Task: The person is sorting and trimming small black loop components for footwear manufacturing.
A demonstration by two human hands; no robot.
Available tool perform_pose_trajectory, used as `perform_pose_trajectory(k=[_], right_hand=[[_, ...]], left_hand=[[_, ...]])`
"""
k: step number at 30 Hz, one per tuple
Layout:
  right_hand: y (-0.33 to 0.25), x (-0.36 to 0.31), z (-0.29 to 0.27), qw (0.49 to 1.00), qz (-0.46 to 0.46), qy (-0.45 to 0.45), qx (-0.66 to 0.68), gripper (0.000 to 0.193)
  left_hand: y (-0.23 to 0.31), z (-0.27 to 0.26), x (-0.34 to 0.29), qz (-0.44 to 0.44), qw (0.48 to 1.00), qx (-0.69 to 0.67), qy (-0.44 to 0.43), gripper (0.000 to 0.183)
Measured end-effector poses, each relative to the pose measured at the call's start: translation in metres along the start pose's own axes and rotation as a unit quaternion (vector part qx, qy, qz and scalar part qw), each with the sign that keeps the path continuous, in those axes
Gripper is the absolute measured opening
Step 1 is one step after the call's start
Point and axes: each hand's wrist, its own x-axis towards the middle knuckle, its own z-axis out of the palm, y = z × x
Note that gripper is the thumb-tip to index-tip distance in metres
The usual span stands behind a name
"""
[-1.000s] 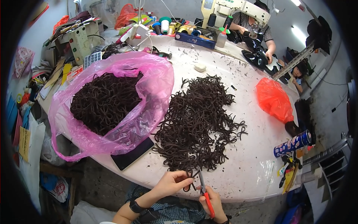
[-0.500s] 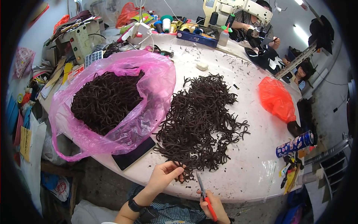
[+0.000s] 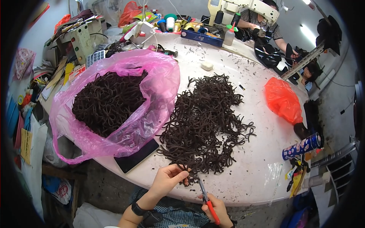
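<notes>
My left grip [image 3: 170, 179] has thumb and forefinger drawn close together at the near edge of the heaped dark cords [image 3: 207, 125]; I cannot tell whether a cord is caught between them. The heap spreads across the counter [image 3: 262, 155] just beyond both my hands. My right grip [image 3: 216, 209] is closed around the red handles of the scissors [image 3: 207, 202], blades pointing away from me toward the cords by my left fingertips. Beyond my left grip, to its left, lie a black phone [image 3: 137, 156] and an open pink bag [image 3: 161, 81] of similar cords.
</notes>
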Motion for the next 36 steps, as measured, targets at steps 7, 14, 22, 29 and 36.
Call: perform_pose_trajectory(k=[7, 14, 22, 29, 36], right_hand=[[0.009, 0.006, -0.012, 0.989, -0.018, 0.142, -0.045, 0.061], [0.012, 0.012, -0.019, 0.988, -0.019, 0.152, -0.022, 0.054], [0.008, 0.011, -0.016, 0.984, -0.046, 0.156, -0.078, 0.047], [0.006, 0.01, -0.015, 0.986, -0.038, 0.141, -0.085, 0.041], [0.008, 0.009, -0.014, 0.987, -0.046, 0.139, -0.071, 0.039]], left_hand=[[0.054, -0.027, -0.003, 0.205, 0.945, 0.211, 0.142, 0.02], [0.126, -0.063, 0.018, 0.393, 0.45, 0.631, 0.494, 0.045], [0.013, -0.059, 0.037, 0.319, 0.68, 0.654, 0.087, 0.014], [-0.004, -0.059, 0.046, 0.302, 0.698, 0.642, 0.095, 0.018], [0.005, -0.035, 0.004, 0.043, 0.94, 0.336, 0.04, 0.016]])
